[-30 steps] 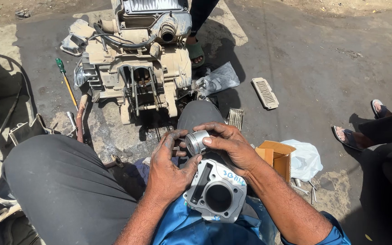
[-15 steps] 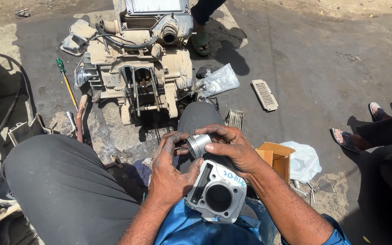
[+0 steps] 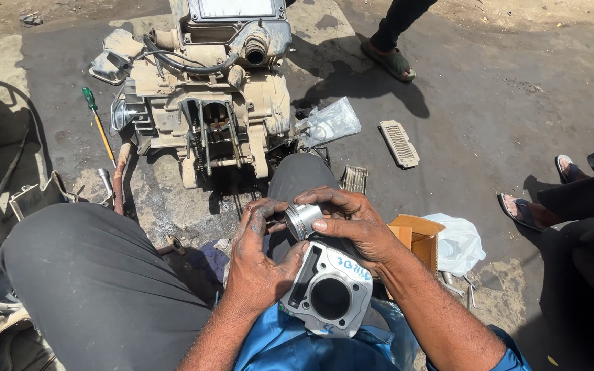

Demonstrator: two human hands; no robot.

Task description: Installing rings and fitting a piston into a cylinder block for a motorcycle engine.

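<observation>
Hands meet over my lap, both working the same small part. I see my left hand [image 3: 259,264], grimy with oil, curled with its fingertips pressed to the near side of a shiny metal piston [image 3: 302,220]. My right hand [image 3: 352,223] comes over from the other side, fingers bent and pinched on the top and far edge of the piston, thumb laid along its front. So both sets of fingers are clamped on that one piece, which sits between them just above the cylinder block [image 3: 328,292].

That grey cast block lies on my lap on a blue plastic sheet [image 3: 290,343], its round bore facing up at me, the heel of my left hand touching its upper edge. My dark-trousered knee [image 3: 97,275] fills the lower left.

On the ground ahead stands a stripped motorcycle engine [image 3: 211,96], dusty and open at the front. A green-handled screwdriver [image 3: 97,124] lies to its left. A clear plastic bag [image 3: 330,122] lies just right of the engine, and farther right a pale ribbed cover [image 3: 399,143] lies on the concrete. An open cardboard box [image 3: 417,237] sits just beyond my right wrist, with a white plastic bag [image 3: 458,244] beside it. Other people's sandalled feet [image 3: 390,60] show at the top and right edges.
</observation>
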